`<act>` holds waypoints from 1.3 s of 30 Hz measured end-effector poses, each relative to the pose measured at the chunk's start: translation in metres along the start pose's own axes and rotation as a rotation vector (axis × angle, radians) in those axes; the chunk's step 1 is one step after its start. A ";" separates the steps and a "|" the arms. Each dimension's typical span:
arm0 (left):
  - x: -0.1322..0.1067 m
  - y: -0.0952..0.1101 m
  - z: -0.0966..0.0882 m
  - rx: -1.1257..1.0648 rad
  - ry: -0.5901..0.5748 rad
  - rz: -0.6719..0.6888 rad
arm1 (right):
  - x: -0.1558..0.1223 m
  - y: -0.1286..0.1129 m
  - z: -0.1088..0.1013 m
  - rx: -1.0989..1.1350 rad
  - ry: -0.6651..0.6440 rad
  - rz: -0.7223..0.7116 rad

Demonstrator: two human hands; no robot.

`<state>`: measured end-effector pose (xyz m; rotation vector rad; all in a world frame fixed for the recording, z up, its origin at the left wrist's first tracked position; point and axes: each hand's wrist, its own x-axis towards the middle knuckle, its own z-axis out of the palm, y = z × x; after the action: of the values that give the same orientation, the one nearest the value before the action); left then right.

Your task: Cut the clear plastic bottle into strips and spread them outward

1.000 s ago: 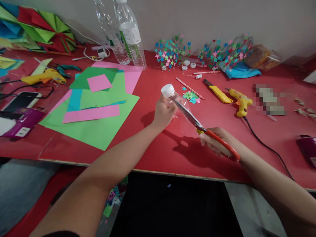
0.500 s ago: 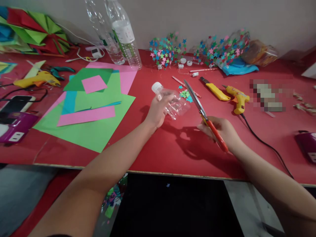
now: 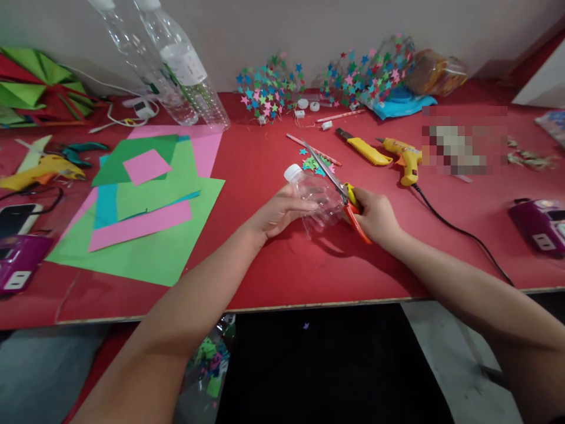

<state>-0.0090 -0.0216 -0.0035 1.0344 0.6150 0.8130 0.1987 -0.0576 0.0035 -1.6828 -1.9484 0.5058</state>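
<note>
My left hand is closed around a cut-off clear plastic bottle top with a white cap, which lies tilted with its cap up and to the left. In my right hand are scissors with red and yellow handles. Their blades point up and left and pass over the right side of the bottle piece. I cannot tell whether the blades touch the plastic. Just beyond lie small paper stars and a patterned pencil-like stick.
Coloured paper sheets lie on the left, with two plastic bottles behind them. A yellow cutter and a yellow glue gun with a trailing cord lie right. Star-covered clear pieces stand along the wall.
My right hand has brought the scissors left, from beside the bottle piece to over its right side. My left hand still holds the bottle piece. The view has shifted a little.
</note>
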 end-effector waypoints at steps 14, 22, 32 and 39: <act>0.003 0.001 -0.002 -0.067 0.051 -0.010 | -0.003 -0.001 -0.001 -0.032 -0.056 -0.025; 0.004 -0.006 0.004 0.021 0.119 -0.007 | -0.004 -0.002 0.000 -0.105 -0.093 -0.080; 0.003 -0.006 0.004 -0.026 0.110 -0.031 | -0.007 -0.007 -0.003 -0.051 -0.139 -0.171; 0.016 -0.005 -0.021 0.033 0.368 0.158 | -0.008 -0.011 -0.023 0.140 -0.314 -0.100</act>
<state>-0.0153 0.0005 -0.0175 0.9791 0.8677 1.1489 0.2045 -0.0683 0.0266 -1.4810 -2.1446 0.8910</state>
